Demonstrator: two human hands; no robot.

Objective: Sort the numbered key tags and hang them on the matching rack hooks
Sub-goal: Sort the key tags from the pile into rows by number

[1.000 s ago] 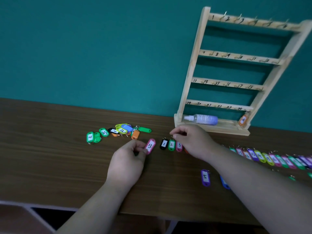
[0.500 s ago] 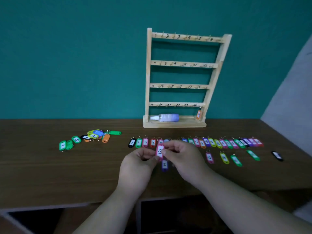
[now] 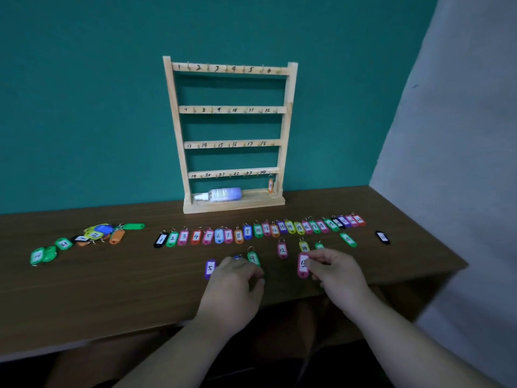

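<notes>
A wooden rack (image 3: 288,130) with numbered hooks stands at the table's back; one orange tag (image 3: 270,185) hangs at its lower right. A long row of numbered tags (image 3: 251,232) lies in front of it, from the black 1 on the left. My right hand (image 3: 334,271) pinches a pink tag marked 13 (image 3: 303,265) just above the table, below the row. My left hand (image 3: 237,278) rests with curled fingers beside a purple tag 5 (image 3: 210,268) and a green tag 9 (image 3: 253,259); a blue tag peeks out at its fingertips. Whether it grips that tag is unclear.
A loose pile of unsorted tags (image 3: 98,233) lies at the table's left. Single tags 12 (image 3: 282,249) and 14 (image 3: 304,246), a green one (image 3: 347,239) and a black one (image 3: 382,237) lie below the row. A spray bottle (image 3: 221,194) lies on the rack's base. A grey wall closes the right.
The pink tag 13 passed from my left hand to my right hand and travelled right along the table. My left hand dropped down by the purple tag 5. The view pulled back.
</notes>
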